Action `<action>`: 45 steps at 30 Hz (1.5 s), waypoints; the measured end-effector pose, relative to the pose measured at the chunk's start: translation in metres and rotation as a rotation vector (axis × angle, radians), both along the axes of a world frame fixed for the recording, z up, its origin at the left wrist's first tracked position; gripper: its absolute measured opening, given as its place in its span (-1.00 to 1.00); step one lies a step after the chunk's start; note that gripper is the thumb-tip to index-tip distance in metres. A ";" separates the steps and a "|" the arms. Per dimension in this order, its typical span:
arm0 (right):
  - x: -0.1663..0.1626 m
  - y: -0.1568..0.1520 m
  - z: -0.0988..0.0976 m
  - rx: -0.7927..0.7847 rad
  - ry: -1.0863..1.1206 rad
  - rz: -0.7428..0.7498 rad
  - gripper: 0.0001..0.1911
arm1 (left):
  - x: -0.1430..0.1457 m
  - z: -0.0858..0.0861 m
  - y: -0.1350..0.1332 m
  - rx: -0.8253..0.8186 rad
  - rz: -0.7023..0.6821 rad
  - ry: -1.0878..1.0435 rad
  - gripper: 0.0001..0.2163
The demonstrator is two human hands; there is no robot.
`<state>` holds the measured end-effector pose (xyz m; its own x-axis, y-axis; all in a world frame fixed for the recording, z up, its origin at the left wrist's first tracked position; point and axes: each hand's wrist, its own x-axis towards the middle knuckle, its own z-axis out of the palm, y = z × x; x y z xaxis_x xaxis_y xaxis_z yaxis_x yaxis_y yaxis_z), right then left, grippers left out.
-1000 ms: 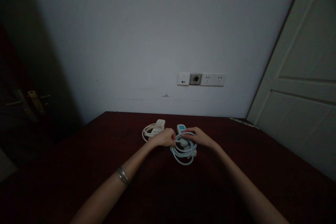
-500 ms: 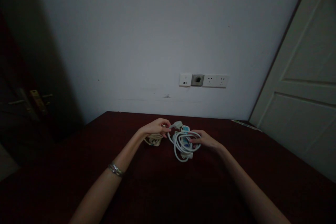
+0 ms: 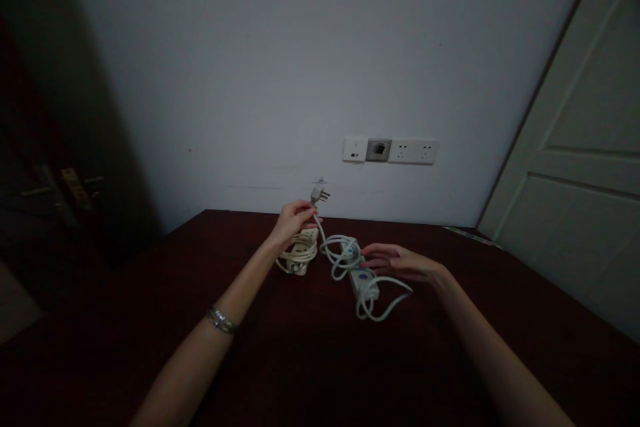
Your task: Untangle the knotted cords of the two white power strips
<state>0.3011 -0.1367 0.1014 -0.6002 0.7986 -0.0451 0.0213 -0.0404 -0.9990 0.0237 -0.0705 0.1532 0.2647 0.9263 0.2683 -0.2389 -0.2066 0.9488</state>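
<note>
Between the fingers of my left hand point(image 3: 294, 221) is the cord just below a white three-pin plug point(image 3: 319, 196), held up above the table with its pins facing right. The cord runs down to a white power strip point(image 3: 364, 282), where loose loops of white cable point(image 3: 342, 255) lie over the far end. Another loop trails off the near end. My right hand point(image 3: 400, 260) is beside the strip, fingers stretched and apart, the tips by the loops; whether they touch is unclear. Below my left hand lies a second, cream power strip point(image 3: 299, 267) with its cord point(image 3: 303, 250) coiled on it.
The dark red table point(image 3: 280, 360) meets a pale wall point(image 3: 260, 80) at its far edge. Wall sockets point(image 3: 413, 151) sit above it to the right. A white panelled door point(image 3: 585, 167) stands at right, and a dark door with a brass handle plate point(image 3: 74, 188) at left.
My left hand has raised the plug up and to the left. The white coil has loosened and spread, uncovering more of its strip. My right hand has let go of the coil and opened.
</note>
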 end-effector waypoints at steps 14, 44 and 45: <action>-0.069 -0.002 0.035 0.298 0.036 -0.416 -0.48 | 0.009 0.013 -0.020 -0.111 -0.102 -0.420 -0.94; 0.013 -0.036 0.106 0.410 0.694 -1.198 -0.89 | 0.001 -0.013 -0.023 -0.230 -1.516 0.553 -0.23; 0.023 -0.034 0.104 0.412 0.711 -1.250 -0.87 | -0.002 -0.010 -0.022 -0.208 -1.500 0.560 -0.31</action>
<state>0.3246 -0.1710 0.2056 0.6634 0.6828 0.3061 -0.2959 0.6151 -0.7308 0.0220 -0.0929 0.1436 0.9361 -0.2379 -0.2592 0.2713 0.0192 0.9623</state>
